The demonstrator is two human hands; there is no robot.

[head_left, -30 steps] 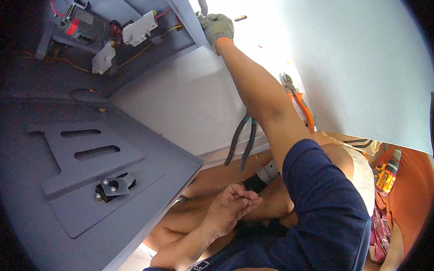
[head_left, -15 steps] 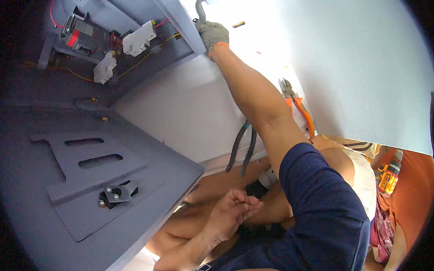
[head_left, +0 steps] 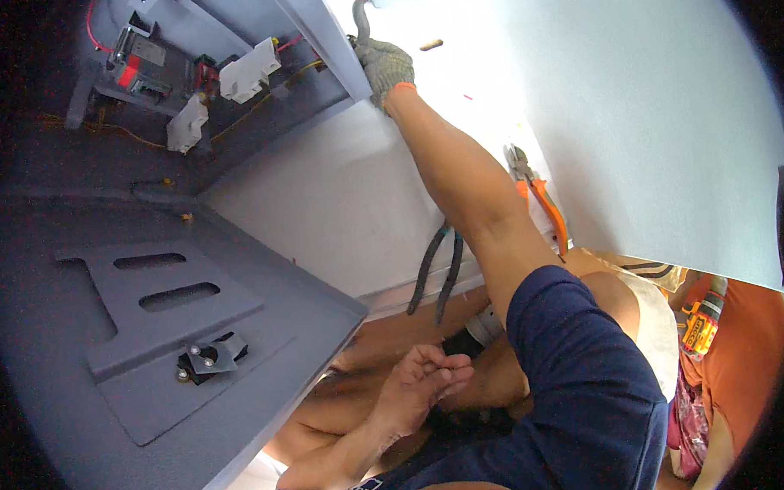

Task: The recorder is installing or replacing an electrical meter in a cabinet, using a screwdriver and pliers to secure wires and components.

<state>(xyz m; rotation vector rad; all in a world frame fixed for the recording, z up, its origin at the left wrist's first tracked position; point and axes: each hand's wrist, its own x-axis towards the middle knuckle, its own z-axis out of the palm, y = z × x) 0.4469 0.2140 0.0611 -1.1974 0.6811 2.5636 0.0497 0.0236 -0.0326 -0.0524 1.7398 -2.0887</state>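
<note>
My right hand (head_left: pixel 389 70), in a grey knitted glove with an orange cuff, reaches far up beside the frame of a grey metal cabinet (head_left: pixel 338 52). It is closed around a thick dark grey cable (head_left: pixel 362 20), whose bent end sticks out above the fist. What lies on the hand's far side is hidden. My left hand (head_left: pixel 421 384) is bare and hangs low in front of my body. Its fingers are curled in against the thumb, and nothing shows in them.
The cabinet's door (head_left: pixel 266 336) stands wide at the left. Inside are a breaker (head_left: pixel 148 68) and white plastic blocks (head_left: pixel 250 73). Orange-handled cutters (head_left: pixel 541 196) and dark-handled pliers (head_left: pixel 436 269) lie near my right arm. A yellow power drill (head_left: pixel 701 325) is at the far right.
Almost nothing differs. The view has shifted very slightly, and both hands keep their places and poses.
</note>
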